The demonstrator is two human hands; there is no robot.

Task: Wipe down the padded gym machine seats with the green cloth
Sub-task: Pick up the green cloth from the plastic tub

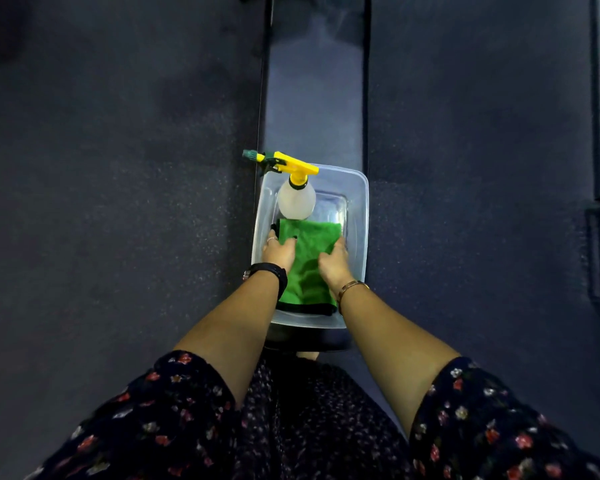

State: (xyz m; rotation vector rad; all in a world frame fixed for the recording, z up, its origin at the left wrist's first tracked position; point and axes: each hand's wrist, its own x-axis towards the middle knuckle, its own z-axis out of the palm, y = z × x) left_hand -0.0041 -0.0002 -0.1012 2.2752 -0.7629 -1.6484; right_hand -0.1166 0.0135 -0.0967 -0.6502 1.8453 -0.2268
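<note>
Padded seat runs from 6 to 12 o'clock through the frame centre, with floor at its 3 and 9 o'clock sides. Tub sits on the 6 o'clock end of the padded seat.

In the tub:
- Spray bottle at the 12 o'clock end, nozzle overhanging the rim toward 10 o'clock.
- Cloth at the 6 o'clock end, far edge just beside the spray bottle.

Left hand holds the cloth's 9 o'clock edge; right hand holds its 3 o'clock edge.

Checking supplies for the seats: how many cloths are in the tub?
1: the cloth, in the tub's near half, held by left hand and right hand; more may hide beneath.
</note>
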